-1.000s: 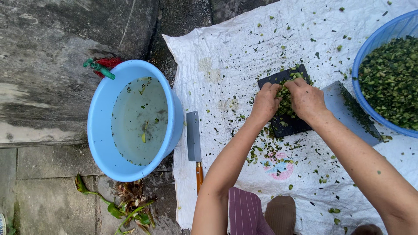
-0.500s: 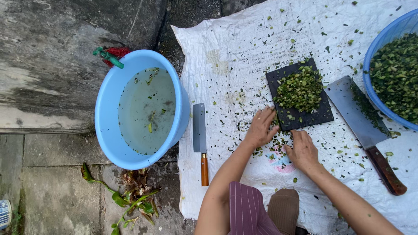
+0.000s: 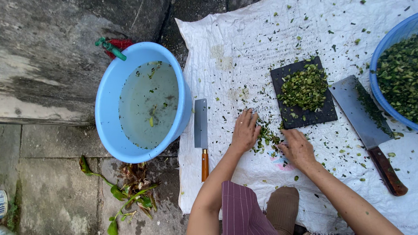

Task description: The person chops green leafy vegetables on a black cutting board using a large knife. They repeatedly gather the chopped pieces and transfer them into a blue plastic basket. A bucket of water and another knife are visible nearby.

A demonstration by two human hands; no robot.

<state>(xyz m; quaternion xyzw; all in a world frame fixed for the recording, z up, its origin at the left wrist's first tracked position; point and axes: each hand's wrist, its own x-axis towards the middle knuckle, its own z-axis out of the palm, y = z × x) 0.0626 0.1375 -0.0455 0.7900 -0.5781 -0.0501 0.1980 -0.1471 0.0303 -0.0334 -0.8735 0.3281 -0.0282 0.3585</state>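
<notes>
My left hand (image 3: 245, 130) lies palm down on the white sheet (image 3: 244, 56), fingers spread beside a small heap of chopped green scraps (image 3: 266, 137). My right hand (image 3: 297, 149) rests on the other side of that heap, fingers curled around the scraps. Just beyond both hands a dark cutting board (image 3: 323, 114) carries a pile of chopped greens (image 3: 305, 87). Neither hand grips a tool.
A small cleaver with a wooden handle (image 3: 201, 135) lies left of my left hand. A large cleaver (image 3: 365, 126) lies right of the board. A blue basin of water (image 3: 141, 102) sits on the concrete at left, a blue basin of chopped greens (image 3: 398, 74) at far right. Leafy stalks (image 3: 130, 193) lie on the ground.
Both hands have come back from the board's pile toward me and now bracket the loose scraps on the sheet in front of the board. The view has shifted a little.
</notes>
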